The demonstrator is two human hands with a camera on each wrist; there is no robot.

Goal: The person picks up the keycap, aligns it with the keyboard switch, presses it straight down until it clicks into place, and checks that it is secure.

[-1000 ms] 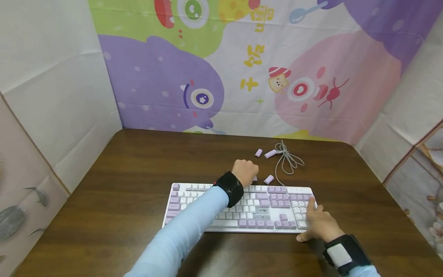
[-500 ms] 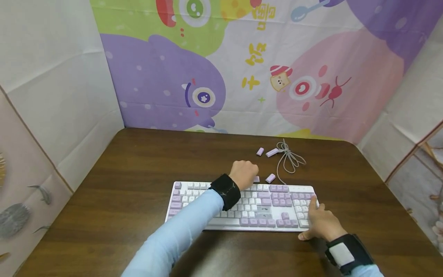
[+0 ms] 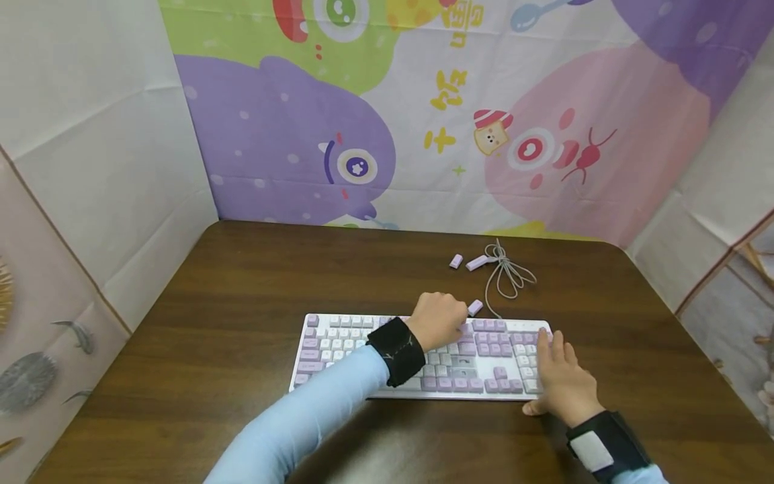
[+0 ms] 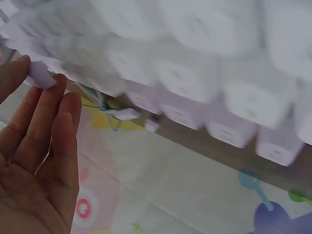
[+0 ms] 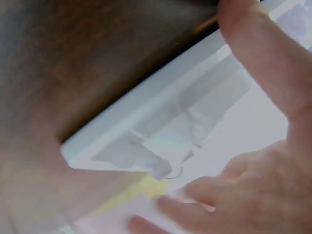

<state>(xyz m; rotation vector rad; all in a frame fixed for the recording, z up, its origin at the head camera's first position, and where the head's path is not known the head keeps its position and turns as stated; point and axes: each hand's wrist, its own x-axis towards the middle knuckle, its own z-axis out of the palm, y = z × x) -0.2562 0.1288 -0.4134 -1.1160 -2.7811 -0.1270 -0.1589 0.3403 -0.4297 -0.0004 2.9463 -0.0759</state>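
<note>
A white and lilac keyboard [image 3: 485, 371] lies on the wooden table, with its keys facing up. Over its upper rows, my left hand [image 3: 438, 321] covers part of the keys. In the left wrist view that hand pinches a small lilac keycap [image 4: 41, 75] between thumb and fingers; the head view hides this keycap. My right hand [image 3: 567, 382] lies at the keyboard's right end, fingers extended along the number pad and thumb near the front corner. Behind the keyboard a loose lilac keycap [image 3: 475, 307] sits close to the left hand.
Farther back are a short lilac keycap [image 3: 456, 261] and a longer lilac keycap [image 3: 477, 263]. Next to them lies the bundled grey cable [image 3: 512, 274], running to the keyboard's back edge. A cartoon cloth [image 3: 290, 134] hangs behind the table [image 3: 242, 302].
From behind the keyboard, my left hand has come rightward and nearer, over the keys. The keycap beside it there no longer shows in the head view. My right fingers have straightened and spread.
</note>
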